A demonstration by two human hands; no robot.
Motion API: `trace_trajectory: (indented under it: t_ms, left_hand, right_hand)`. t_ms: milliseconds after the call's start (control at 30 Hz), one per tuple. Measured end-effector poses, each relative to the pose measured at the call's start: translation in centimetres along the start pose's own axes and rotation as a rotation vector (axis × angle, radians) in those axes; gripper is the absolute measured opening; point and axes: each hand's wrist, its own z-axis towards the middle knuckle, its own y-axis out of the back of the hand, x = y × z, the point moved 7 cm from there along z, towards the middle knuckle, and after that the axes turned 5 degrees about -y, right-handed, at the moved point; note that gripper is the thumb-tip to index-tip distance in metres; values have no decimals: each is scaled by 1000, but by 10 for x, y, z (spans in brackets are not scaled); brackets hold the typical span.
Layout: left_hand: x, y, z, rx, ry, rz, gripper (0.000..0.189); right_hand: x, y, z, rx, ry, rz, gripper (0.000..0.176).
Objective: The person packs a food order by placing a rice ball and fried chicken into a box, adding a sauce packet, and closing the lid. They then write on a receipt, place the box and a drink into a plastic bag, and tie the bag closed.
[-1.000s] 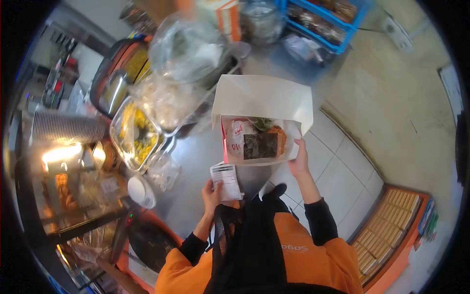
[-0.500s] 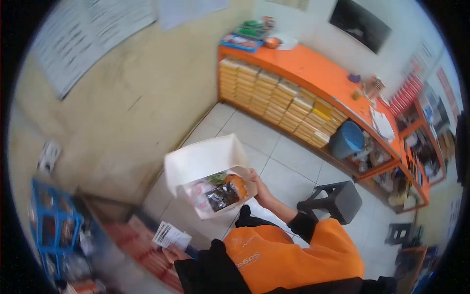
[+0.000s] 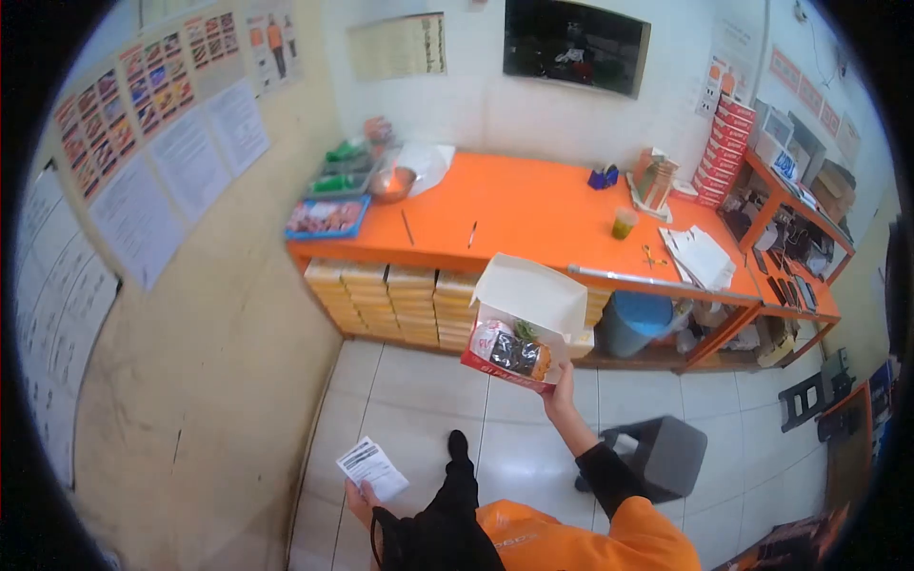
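Observation:
My right hand (image 3: pixel 560 392) grips the near right corner of a red-and-white cardboard food box (image 3: pixel 528 290), its lid raised. Inside lie a white-wrapped bundle (image 3: pixel 486 338), a black plastic packet (image 3: pixel 515 353), some green leaves (image 3: pixel 525 330) and an orange-brown fried piece (image 3: pixel 543 363). The box is held out in the air, in front of the counter. Low on the left, my left hand (image 3: pixel 362 500) is closed on printed paper slips (image 3: pixel 371 466), fanned slightly apart. Part of that hand is hidden by the dark sleeve.
An orange counter (image 3: pixel 457 209) carries a cup (image 3: pixel 624 224), scissors (image 3: pixel 652 255), papers (image 3: pixel 700 257), a metal bowl (image 3: pixel 393 184) and stacked red boxes (image 3: pixel 724 152). Below are yellow box stacks (image 3: pixel 409 305) and a blue bin (image 3: pixel 633 324). A grey stool (image 3: pixel 666 457) stands at right.
The view has swung up and left-to-right toward the counter. Shelves and red stacks at lower left have left the view. Both hands keep hold of the food box and paper slips.

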Motion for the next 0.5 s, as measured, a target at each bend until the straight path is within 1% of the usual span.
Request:
trace_trajectory:
  t_ms: [67, 100, 167, 200, 233, 333, 367, 467, 500]
  left_hand:
    - [12, -34, 46, 68, -30, -58, 36]
    - [30, -49, 73, 71, -24, 61, 41]
    - [24, -102, 121, 119, 1, 42, 42]
    - [20, -137, 148, 140, 5, 22, 43]
    - [16, -174, 172, 167, -11, 47, 40]
    - [7, -258, 222, 235, -35, 152, 31]
    - [3, -285, 232, 339, -53, 145, 31]
    - [-9, -369, 270, 629, -112, 119, 33]
    - [-5, -389, 283, 613, -166, 122, 33]
  right_hand:
    - [18, 1, 66, -97, 39, 15, 53]
    - [27, 2, 100, -123, 66, 26, 53]
    - [33, 13, 178, -151, 143, 105, 52]
    - [48, 7, 204, -154, 191, 143, 51]
    - [58, 5, 231, -175, 171, 129, 47]
    - [85, -12, 302, -60, 319, 120, 40]
    - [93, -10, 328, -104, 282, 43, 41]
    - [102, 16, 419, -380, 320, -143, 45]
    - [114, 15, 449, -359, 324, -287, 46]
